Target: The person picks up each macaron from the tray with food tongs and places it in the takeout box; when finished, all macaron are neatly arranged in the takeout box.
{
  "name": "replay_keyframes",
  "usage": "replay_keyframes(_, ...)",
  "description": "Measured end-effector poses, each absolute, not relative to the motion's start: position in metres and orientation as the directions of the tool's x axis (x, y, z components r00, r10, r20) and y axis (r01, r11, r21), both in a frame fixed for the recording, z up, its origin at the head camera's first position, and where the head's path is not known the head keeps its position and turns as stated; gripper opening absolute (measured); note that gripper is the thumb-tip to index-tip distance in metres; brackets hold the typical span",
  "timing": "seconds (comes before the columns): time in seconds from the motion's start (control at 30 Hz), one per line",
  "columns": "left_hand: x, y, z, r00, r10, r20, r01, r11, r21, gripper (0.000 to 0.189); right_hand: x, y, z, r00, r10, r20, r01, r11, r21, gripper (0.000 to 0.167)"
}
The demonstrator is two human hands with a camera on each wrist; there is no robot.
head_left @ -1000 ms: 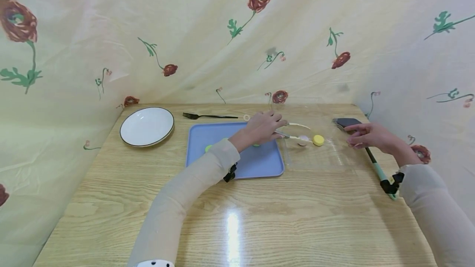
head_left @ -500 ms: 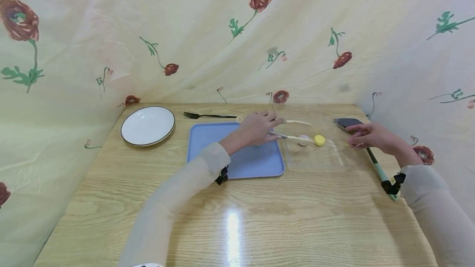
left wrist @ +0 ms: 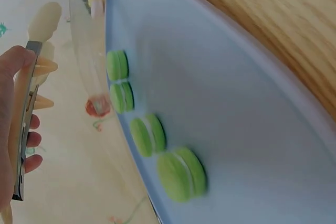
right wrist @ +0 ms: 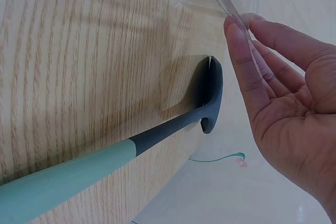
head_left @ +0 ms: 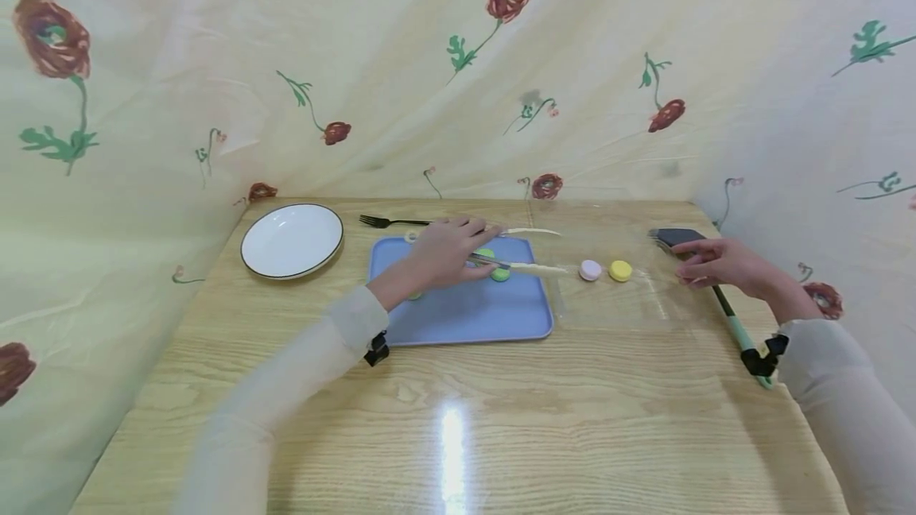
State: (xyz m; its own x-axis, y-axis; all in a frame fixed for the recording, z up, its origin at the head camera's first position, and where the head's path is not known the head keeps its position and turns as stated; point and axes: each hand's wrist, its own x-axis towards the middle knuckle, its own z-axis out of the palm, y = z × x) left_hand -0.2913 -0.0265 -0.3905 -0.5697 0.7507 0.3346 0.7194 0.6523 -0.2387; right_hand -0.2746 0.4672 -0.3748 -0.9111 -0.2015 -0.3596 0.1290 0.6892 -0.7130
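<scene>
My left hand (head_left: 451,251) holds a pair of tongs (head_left: 537,269) with cream-coloured tips, spread apart over the blue tray (head_left: 487,324). Nothing sits between the tips. Below, several green macarons (left wrist: 181,174) lie along the tray's far side in the left wrist view. To the right stands a clear plastic container (head_left: 608,315), a lilac macaron (head_left: 590,270) and a yellow macaron (head_left: 620,271) inside it. My right hand (head_left: 726,267) pinches the container's rim (right wrist: 233,6) between thumb and fingers.
Under my right hand lies a spatula (right wrist: 173,127) with a dark head and mint-green handle. At the back left is a white plate (head_left: 292,241) with a dark rim. A black fork (head_left: 393,222) lies behind the tray, partly hidden by my left hand.
My left hand has moved left with the tongs, from over the clear container to over the tray. My right hand keeps its place at the container's rim.
</scene>
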Motion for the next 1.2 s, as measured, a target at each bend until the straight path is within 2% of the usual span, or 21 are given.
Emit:
replay_keyframes(0.33,-0.282,-0.091,-0.401,-0.559,0.710,0.428,0.699,0.681,-0.217,0.068,-0.276,0.474,-0.379,-0.909,-0.198,-0.366,0.142,0.680,-0.719,0.067)
replay_keyframes(0.53,-0.271,-0.128,-0.406,-0.565,0.694,0.446,0.699,0.690,-0.188,0.065,-0.275,0.474,-0.379,-0.912,-0.200,-0.357,0.138,0.671,-0.729,0.067)
replay_keyframes(0.67,-0.265,-0.149,-0.410,-0.559,0.697,0.449,0.692,0.691,-0.210,0.063,-0.273,0.472,-0.377,-0.914,-0.201,-0.352,0.134,0.671,-0.729,0.067)
replay_keyframes(0.83,-0.260,-0.173,-0.417,-0.555,0.693,0.460,0.682,0.696,-0.225,0.064,-0.273,0.470,-0.377,-0.915,-0.206,-0.346,0.120,0.682,-0.722,0.067)
replay_keyframes(1.2,-0.252,-0.208,-0.428,-0.538,0.683,0.494,0.702,0.688,-0.185,0.066,-0.276,0.472,-0.380,-0.917,-0.199,-0.346,0.119,0.691,-0.713,0.067)
